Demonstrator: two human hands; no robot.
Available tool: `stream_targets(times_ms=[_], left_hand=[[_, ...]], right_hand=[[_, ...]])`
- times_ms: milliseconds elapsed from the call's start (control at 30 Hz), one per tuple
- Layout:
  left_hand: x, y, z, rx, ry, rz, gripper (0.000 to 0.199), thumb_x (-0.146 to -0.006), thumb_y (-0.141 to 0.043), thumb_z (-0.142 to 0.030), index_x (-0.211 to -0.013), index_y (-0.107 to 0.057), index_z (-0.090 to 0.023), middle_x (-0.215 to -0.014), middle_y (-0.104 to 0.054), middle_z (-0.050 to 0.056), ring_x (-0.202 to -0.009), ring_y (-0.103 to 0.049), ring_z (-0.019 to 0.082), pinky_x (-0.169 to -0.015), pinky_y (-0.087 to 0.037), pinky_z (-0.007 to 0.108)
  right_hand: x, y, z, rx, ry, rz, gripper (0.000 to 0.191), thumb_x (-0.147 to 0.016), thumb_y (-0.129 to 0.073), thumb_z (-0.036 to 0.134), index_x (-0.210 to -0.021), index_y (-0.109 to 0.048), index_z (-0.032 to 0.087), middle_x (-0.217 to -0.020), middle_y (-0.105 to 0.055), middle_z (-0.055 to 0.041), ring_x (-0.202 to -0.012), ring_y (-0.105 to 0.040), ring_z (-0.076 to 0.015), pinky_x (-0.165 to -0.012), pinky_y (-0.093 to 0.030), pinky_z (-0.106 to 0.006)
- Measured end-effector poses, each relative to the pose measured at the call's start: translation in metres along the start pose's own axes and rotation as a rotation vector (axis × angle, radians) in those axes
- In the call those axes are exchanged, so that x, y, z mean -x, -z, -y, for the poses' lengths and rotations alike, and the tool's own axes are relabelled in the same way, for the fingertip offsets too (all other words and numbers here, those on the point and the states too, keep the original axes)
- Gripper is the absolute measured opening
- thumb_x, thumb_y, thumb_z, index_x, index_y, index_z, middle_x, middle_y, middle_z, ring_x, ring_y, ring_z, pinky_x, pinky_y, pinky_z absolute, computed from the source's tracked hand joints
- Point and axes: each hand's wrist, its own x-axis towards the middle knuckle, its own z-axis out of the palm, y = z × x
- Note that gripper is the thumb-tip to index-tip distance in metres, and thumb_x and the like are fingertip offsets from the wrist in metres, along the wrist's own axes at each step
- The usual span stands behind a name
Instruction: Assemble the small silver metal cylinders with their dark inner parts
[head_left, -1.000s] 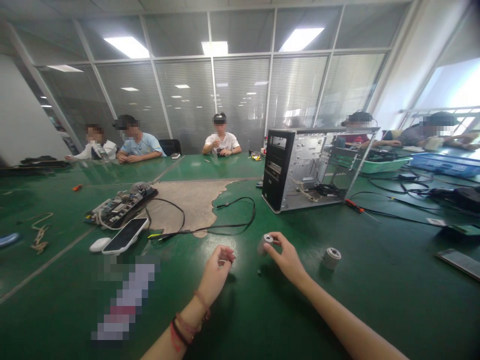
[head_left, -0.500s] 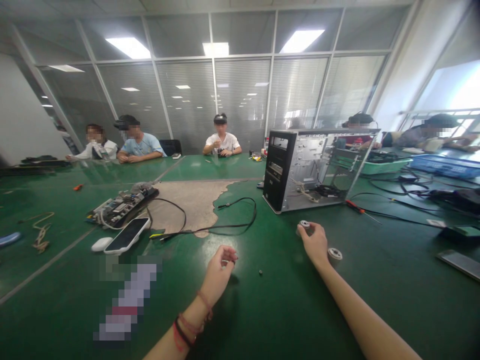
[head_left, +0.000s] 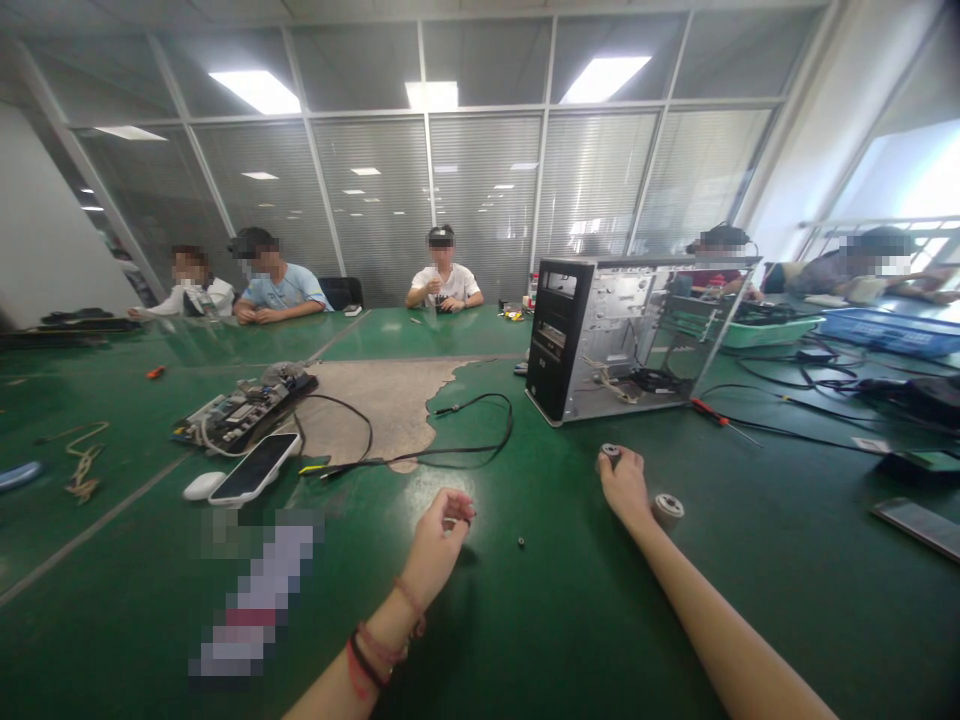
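Small grey cylindrical part [head_left: 610,452] sits upright on the green table [head_left: 570,620], in front of an open computer case [head_left: 615,335]. The person's right hand [head_left: 624,485] is stretched forward, its fingers closed around the side of the part, touching it. A second, similar grey part [head_left: 667,506] stands on the table just beside the right wrist, apart from the hand.

The left hand [head_left: 439,540] is raised slightly above the table nearer the person, fingers curled and pinched together at the tips; whether they hold anything is too small to tell. Red and dark bands circle the left wrist. A tiny dark screw-like piece [head_left: 520,543] lies on the table between the two hands.

Farther left lie a phone [head_left: 253,469] face up, a white oval object [head_left: 201,486] touching its end, a circuit board [head_left: 244,407] with wires, and a black cable [head_left: 442,445] looping across a worn beige patch. A red-handled screwdriver [head_left: 716,418] lies right of the case. Several other people sit at the far side of the table.
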Motion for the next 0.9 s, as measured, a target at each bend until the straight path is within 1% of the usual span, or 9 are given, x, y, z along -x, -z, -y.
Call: stream_targets(times_ms=[100, 200, 267, 367, 433, 533, 633, 767, 900], left_hand=[[0.000, 0.000, 0.001, -0.008, 0.004, 0.000, 0.025, -0.064, -0.045, -0.005, -0.086, -0.053, -0.016, -0.080, -0.059, 0.004, -0.079, -0.058, 0.017, -0.072, -0.045, 0.029], [-0.001, 0.001, 0.002, -0.023, 0.002, 0.001, 0.025, -0.065, -0.045, -0.006, -0.086, -0.053, -0.016, -0.082, -0.060, 0.004, -0.080, -0.058, 0.017, -0.072, -0.045, 0.029], [-0.001, 0.001, 0.003, -0.026, 0.002, 0.000, 0.025, -0.065, -0.045, -0.006, -0.086, -0.053, -0.016, -0.082, -0.060, 0.004, -0.079, -0.058, 0.017, -0.072, -0.045, 0.029], [-0.001, 0.000, 0.002, -0.018, 0.003, -0.003, 0.024, -0.064, -0.045, -0.006, -0.085, -0.053, -0.016, -0.081, -0.060, 0.004, -0.078, -0.058, 0.017, -0.071, -0.045, 0.029], [-0.001, 0.000, 0.002, -0.016, 0.003, -0.001, 0.024, -0.065, -0.046, -0.006, -0.085, -0.053, -0.017, -0.081, -0.060, 0.004, -0.079, -0.058, 0.017, -0.071, -0.044, 0.029], [-0.001, 0.000, 0.002, -0.023, -0.001, 0.006, 0.024, -0.065, -0.045, -0.006, -0.085, -0.053, -0.017, -0.081, -0.060, 0.003, -0.079, -0.057, 0.017, -0.072, -0.044, 0.029], [-0.002, 0.000, 0.004, -0.026, 0.000, 0.003, 0.025, -0.066, -0.045, -0.006, -0.086, -0.053, -0.017, -0.081, -0.060, 0.003, -0.079, -0.057, 0.017, -0.072, -0.044, 0.029], [-0.002, 0.000, 0.006, -0.015, 0.002, -0.005, 0.025, -0.065, -0.046, -0.006, -0.086, -0.053, -0.017, -0.082, -0.060, 0.003, -0.080, -0.058, 0.016, -0.071, -0.044, 0.028], [-0.002, -0.001, 0.005, -0.007, 0.007, -0.009, 0.024, -0.064, -0.047, -0.006, -0.085, -0.054, -0.017, -0.081, -0.060, 0.002, -0.080, -0.058, 0.016, -0.071, -0.044, 0.026]], right_hand=[[0.000, 0.001, 0.002, 0.001, 0.011, -0.008, 0.046, -0.081, -0.042, 0.037, -0.113, -0.047, 0.005, -0.110, -0.048, -0.0217, -0.110, -0.045, -0.0333, -0.091, -0.037, -0.044], [0.001, 0.007, 0.015, 0.004, 0.051, -0.044, 0.060, -0.079, -0.046, 0.038, -0.126, -0.036, 0.001, -0.125, -0.038, -0.0247, -0.124, -0.031, -0.0342, -0.100, -0.030, -0.046], [0.006, 0.014, 0.030, -0.007, 0.146, -0.083, 0.062, -0.080, -0.046, 0.037, -0.131, -0.031, 0.004, -0.134, -0.030, -0.0223, -0.130, -0.023, -0.0316, -0.105, -0.025, -0.046], [0.020, 0.026, 0.059, -0.055, 0.345, -0.089, 0.050, -0.084, -0.043, 0.033, -0.130, -0.035, 0.013, -0.138, -0.029, -0.0157, -0.130, -0.025, -0.0275, -0.106, -0.025, -0.045], [0.033, 0.033, 0.078, -0.091, 0.453, 0.042, 0.038, -0.086, -0.042, 0.030, -0.121, -0.044, 0.017, -0.131, -0.039, -0.0131, -0.123, -0.036, -0.0255, -0.102, -0.030, -0.043], [0.052, 0.039, 0.099, -0.102, 0.603, 0.464, 0.020, -0.088, -0.040, 0.027, -0.100, -0.055, 0.021, -0.101, -0.057, -0.0069, -0.095, -0.055, -0.0194, -0.085, -0.043, -0.033], [0.066, 0.042, 0.110, -0.046, 0.675, 0.757, 0.016, -0.087, -0.046, 0.031, -0.094, -0.057, 0.021, -0.083, -0.058, -0.0022, -0.074, -0.056, -0.0156, -0.070, -0.044, -0.027], [0.076, 0.041, 0.116, 0.008, 0.706, 0.865, 0.023, -0.079, -0.058, 0.037, -0.095, -0.057, 0.021, -0.080, -0.057, -0.0011, -0.072, -0.054, -0.0157, -0.065, -0.042, -0.025], [0.081, 0.036, 0.116, 0.019, 0.744, 0.896, 0.017, -0.078, -0.058, 0.031, -0.091, -0.058, 0.020, -0.082, -0.057, -0.0015, -0.075, -0.054, -0.0158, -0.067, -0.041, -0.024]])
